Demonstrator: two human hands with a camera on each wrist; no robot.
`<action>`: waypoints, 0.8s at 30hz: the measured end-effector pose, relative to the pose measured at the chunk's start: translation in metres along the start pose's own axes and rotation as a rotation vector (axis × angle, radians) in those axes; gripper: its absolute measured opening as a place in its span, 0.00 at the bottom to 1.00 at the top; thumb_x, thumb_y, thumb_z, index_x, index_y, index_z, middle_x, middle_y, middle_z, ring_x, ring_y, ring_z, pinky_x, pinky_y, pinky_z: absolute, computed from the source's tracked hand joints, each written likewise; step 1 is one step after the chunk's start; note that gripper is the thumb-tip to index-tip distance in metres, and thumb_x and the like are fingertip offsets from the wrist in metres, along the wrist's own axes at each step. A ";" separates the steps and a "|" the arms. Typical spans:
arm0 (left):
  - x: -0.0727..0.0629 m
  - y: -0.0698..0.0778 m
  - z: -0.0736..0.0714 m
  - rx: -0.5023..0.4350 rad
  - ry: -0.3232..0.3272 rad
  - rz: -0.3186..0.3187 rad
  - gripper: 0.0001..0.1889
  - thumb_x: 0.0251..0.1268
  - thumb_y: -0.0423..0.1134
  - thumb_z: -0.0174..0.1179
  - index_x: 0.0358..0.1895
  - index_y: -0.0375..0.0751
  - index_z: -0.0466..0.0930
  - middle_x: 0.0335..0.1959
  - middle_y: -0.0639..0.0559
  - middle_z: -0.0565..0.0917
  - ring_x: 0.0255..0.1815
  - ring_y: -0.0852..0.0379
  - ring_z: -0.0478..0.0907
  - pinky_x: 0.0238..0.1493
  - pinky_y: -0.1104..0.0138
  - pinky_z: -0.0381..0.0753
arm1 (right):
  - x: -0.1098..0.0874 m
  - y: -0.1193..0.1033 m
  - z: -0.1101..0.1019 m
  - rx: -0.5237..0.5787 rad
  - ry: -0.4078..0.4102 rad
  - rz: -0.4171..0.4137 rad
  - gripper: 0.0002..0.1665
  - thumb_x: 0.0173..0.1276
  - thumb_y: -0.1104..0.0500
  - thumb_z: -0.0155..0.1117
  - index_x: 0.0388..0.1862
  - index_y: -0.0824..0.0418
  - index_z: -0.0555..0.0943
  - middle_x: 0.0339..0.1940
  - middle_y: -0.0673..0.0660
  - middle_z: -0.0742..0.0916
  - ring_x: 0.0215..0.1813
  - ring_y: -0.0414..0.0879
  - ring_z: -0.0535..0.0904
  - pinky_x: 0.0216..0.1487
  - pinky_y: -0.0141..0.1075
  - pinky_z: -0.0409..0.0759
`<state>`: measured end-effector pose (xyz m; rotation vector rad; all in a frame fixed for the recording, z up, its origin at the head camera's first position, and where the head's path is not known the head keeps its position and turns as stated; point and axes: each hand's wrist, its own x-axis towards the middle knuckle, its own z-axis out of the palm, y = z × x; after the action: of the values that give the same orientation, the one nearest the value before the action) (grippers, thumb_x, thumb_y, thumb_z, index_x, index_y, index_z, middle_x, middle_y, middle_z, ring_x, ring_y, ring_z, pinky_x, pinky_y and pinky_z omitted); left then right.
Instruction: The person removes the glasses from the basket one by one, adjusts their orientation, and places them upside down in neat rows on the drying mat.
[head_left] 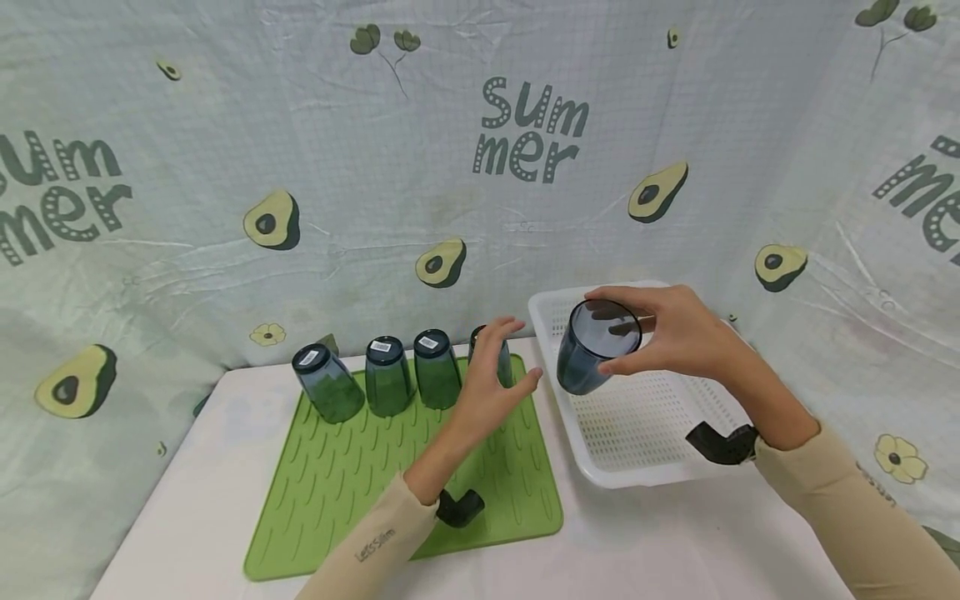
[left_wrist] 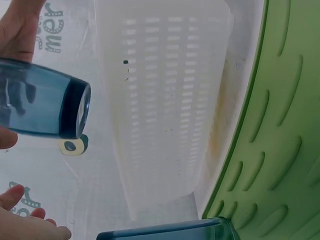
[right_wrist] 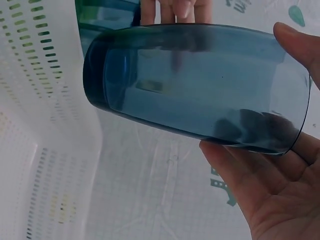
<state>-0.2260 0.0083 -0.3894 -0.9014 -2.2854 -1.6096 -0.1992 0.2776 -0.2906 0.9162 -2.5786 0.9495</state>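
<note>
My right hand [head_left: 686,333] grips a blue-tinted drinking glass [head_left: 579,362] near its rim, fingers on one side and thumb on the other. This glass is held mouth up, slightly tilted, above the near-left part of a white basket [head_left: 558,408]. Open and holding nothing, my left hand [head_left: 483,387] is left of it, thumb and fingers spread. Behind the left hand, a similar glass [head_left: 505,371] stands upside down on a green ridged mat [head_left: 322,500], partly hidden. In the left wrist view, the left hand [left_wrist: 30,225] looks apart from both glasses.
Three more upturned blue glasses stand in a row along the mat's back edge: a left one [head_left: 330,387], a middle one [head_left: 388,383] and a right one [head_left: 437,375]. Labels show on their bases. A patterned sheet [head_left: 360,167] hangs behind the white table [head_left: 187,492].
</note>
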 end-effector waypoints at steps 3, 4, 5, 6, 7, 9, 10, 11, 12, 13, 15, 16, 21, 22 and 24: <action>-0.003 0.003 0.001 -0.009 -0.015 0.005 0.33 0.67 0.36 0.66 0.74 0.40 0.66 0.78 0.41 0.59 0.80 0.45 0.53 0.74 0.41 0.61 | 0.001 -0.001 0.000 0.010 0.004 -0.001 0.45 0.48 0.57 0.87 0.67 0.59 0.79 0.55 0.55 0.88 0.49 0.46 0.87 0.48 0.29 0.85; -0.004 0.003 0.001 -0.008 -0.016 0.009 0.34 0.67 0.36 0.67 0.74 0.40 0.66 0.78 0.41 0.60 0.80 0.45 0.54 0.74 0.41 0.61 | 0.002 -0.002 0.000 0.014 0.007 0.000 0.46 0.48 0.57 0.87 0.67 0.59 0.79 0.55 0.55 0.88 0.50 0.46 0.86 0.48 0.29 0.85; -0.004 0.003 0.001 -0.008 -0.015 0.012 0.34 0.66 0.36 0.67 0.74 0.40 0.66 0.77 0.41 0.60 0.81 0.45 0.53 0.75 0.42 0.60 | 0.002 -0.002 0.000 0.019 0.009 0.001 0.46 0.48 0.57 0.87 0.67 0.59 0.79 0.55 0.55 0.88 0.50 0.46 0.86 0.48 0.29 0.85; -0.005 0.002 0.002 -0.010 -0.015 0.017 0.34 0.66 0.36 0.68 0.74 0.40 0.66 0.77 0.41 0.60 0.81 0.46 0.53 0.75 0.42 0.60 | 0.003 -0.003 0.000 0.026 0.011 0.001 0.46 0.48 0.57 0.87 0.68 0.59 0.79 0.55 0.55 0.88 0.50 0.46 0.87 0.48 0.29 0.85; -0.006 0.002 0.002 -0.020 -0.017 0.027 0.34 0.66 0.36 0.68 0.74 0.40 0.66 0.77 0.41 0.61 0.80 0.46 0.54 0.75 0.42 0.61 | 0.003 -0.003 0.001 0.029 0.013 0.001 0.46 0.48 0.57 0.87 0.68 0.59 0.79 0.55 0.55 0.88 0.50 0.46 0.87 0.48 0.29 0.85; -0.008 0.001 0.003 -0.042 -0.022 0.043 0.35 0.65 0.36 0.69 0.74 0.41 0.66 0.77 0.41 0.61 0.80 0.46 0.55 0.75 0.43 0.61 | 0.003 -0.005 0.001 0.035 0.020 0.003 0.46 0.47 0.57 0.87 0.68 0.58 0.79 0.54 0.55 0.88 0.49 0.47 0.87 0.48 0.29 0.84; -0.009 0.000 0.003 -0.058 -0.027 0.045 0.36 0.65 0.35 0.70 0.74 0.42 0.65 0.77 0.42 0.61 0.79 0.47 0.56 0.76 0.44 0.61 | 0.003 -0.006 0.002 0.041 0.022 0.005 0.47 0.47 0.58 0.87 0.68 0.58 0.78 0.55 0.55 0.88 0.49 0.47 0.87 0.48 0.28 0.84; -0.010 0.000 0.003 -0.078 -0.035 0.045 0.37 0.64 0.35 0.71 0.75 0.43 0.65 0.77 0.42 0.61 0.79 0.48 0.56 0.76 0.46 0.61 | 0.003 -0.006 0.002 0.049 0.024 0.005 0.47 0.47 0.58 0.87 0.68 0.58 0.78 0.55 0.56 0.88 0.50 0.47 0.87 0.48 0.28 0.84; -0.010 0.000 0.004 -0.096 -0.042 0.043 0.38 0.63 0.34 0.71 0.75 0.43 0.65 0.77 0.43 0.61 0.79 0.49 0.57 0.77 0.47 0.61 | 0.003 -0.007 0.003 0.057 0.028 0.004 0.47 0.47 0.58 0.87 0.68 0.59 0.78 0.55 0.56 0.88 0.50 0.48 0.87 0.48 0.28 0.84; -0.011 0.000 0.004 -0.113 -0.049 0.038 0.39 0.63 0.34 0.72 0.75 0.44 0.64 0.77 0.44 0.61 0.79 0.50 0.57 0.77 0.49 0.61 | 0.003 -0.008 0.004 0.065 0.033 0.000 0.47 0.47 0.59 0.88 0.68 0.59 0.78 0.55 0.56 0.88 0.51 0.48 0.87 0.48 0.27 0.84; -0.013 0.000 0.005 -0.134 -0.057 0.029 0.40 0.61 0.33 0.73 0.76 0.45 0.64 0.77 0.45 0.60 0.79 0.52 0.57 0.78 0.53 0.59 | 0.003 -0.010 0.006 0.083 0.042 -0.008 0.48 0.47 0.60 0.88 0.69 0.59 0.78 0.56 0.57 0.87 0.52 0.47 0.86 0.49 0.27 0.84; -0.013 -0.001 0.005 -0.145 -0.058 0.026 0.41 0.61 0.32 0.73 0.76 0.44 0.63 0.77 0.45 0.60 0.79 0.52 0.57 0.79 0.54 0.59 | 0.004 -0.011 0.006 0.092 0.047 -0.013 0.48 0.46 0.61 0.88 0.69 0.60 0.78 0.56 0.57 0.87 0.53 0.47 0.86 0.49 0.27 0.84; -0.017 -0.004 0.006 -0.189 -0.026 0.057 0.41 0.59 0.29 0.74 0.75 0.43 0.64 0.75 0.42 0.63 0.77 0.49 0.61 0.78 0.52 0.60 | 0.005 -0.016 0.011 0.132 0.065 -0.029 0.48 0.46 0.63 0.87 0.69 0.61 0.77 0.57 0.58 0.87 0.55 0.44 0.85 0.49 0.27 0.84; -0.018 -0.004 0.006 -0.196 -0.011 0.067 0.41 0.58 0.28 0.74 0.74 0.42 0.65 0.74 0.42 0.65 0.77 0.49 0.62 0.77 0.51 0.61 | 0.005 -0.016 0.011 0.143 0.067 -0.029 0.48 0.46 0.64 0.87 0.69 0.61 0.77 0.57 0.58 0.87 0.55 0.44 0.85 0.49 0.27 0.84; -0.020 -0.005 0.006 -0.206 0.021 0.090 0.40 0.57 0.27 0.74 0.73 0.41 0.67 0.73 0.41 0.67 0.75 0.48 0.64 0.76 0.49 0.64 | 0.005 -0.018 0.013 0.161 0.071 -0.032 0.49 0.45 0.65 0.87 0.69 0.61 0.77 0.58 0.59 0.87 0.55 0.43 0.85 0.49 0.28 0.84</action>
<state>-0.2122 0.0058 -0.4053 -1.0119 -2.0605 -1.8294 -0.1923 0.2564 -0.2894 0.9432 -2.4498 1.1732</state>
